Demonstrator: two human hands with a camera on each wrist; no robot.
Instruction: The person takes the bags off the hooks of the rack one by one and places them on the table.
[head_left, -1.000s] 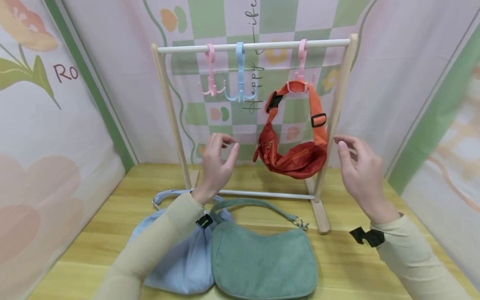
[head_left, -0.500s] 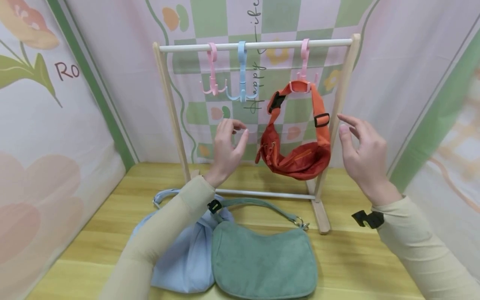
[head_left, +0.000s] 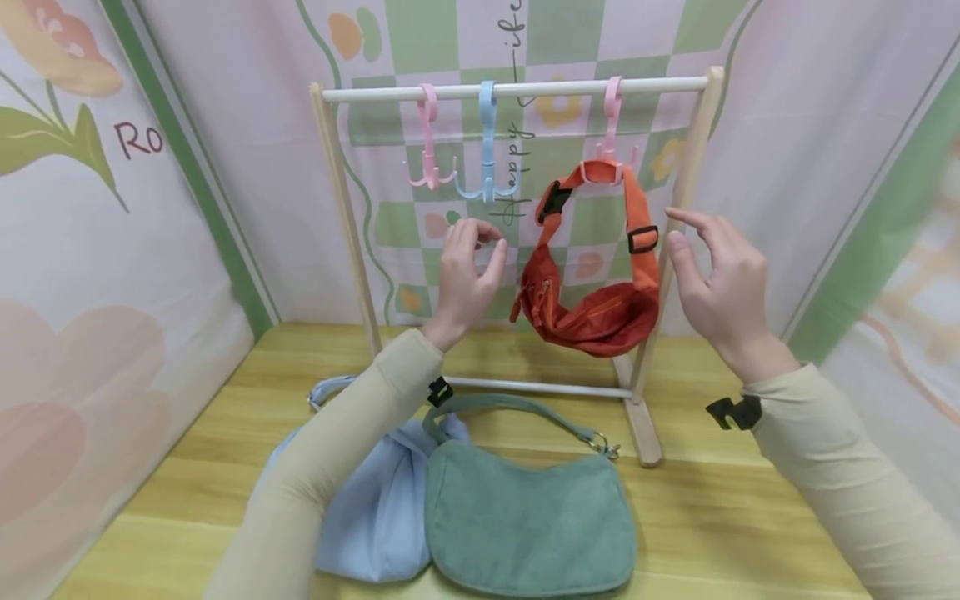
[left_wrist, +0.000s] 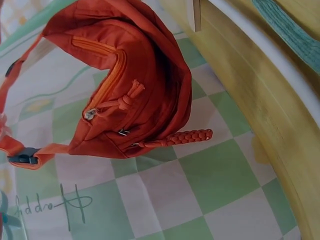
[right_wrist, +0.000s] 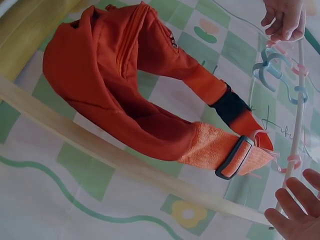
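Observation:
An orange-red waist bag (head_left: 592,321) hangs by its strap from a pink hook (head_left: 611,125) on the rack's white top rail. Between the bag and the left post, my left hand (head_left: 467,271) is raised with loosely bent fingers and holds nothing. My right hand (head_left: 720,283) is beside the right post, fingers spread from the thumb, also holding nothing. Neither hand visibly touches the bag. The right wrist view catches the waist bag (right_wrist: 125,85), my right hand (right_wrist: 300,207) and my left hand (right_wrist: 285,20). In the left wrist view the bag's zips and braided pull (left_wrist: 187,137) show.
A second pink hook (head_left: 429,142) and a blue hook (head_left: 488,150) hang bare on the rail (head_left: 555,88). In front of the rack, a green shoulder bag (head_left: 532,517) lies on the wooden table (head_left: 712,517), next to a light blue bag (head_left: 378,508) partly hidden by my left forearm.
Both hands have risen. The left one has also moved rightward, toward the waist bag. The bags and hooks hold their places.

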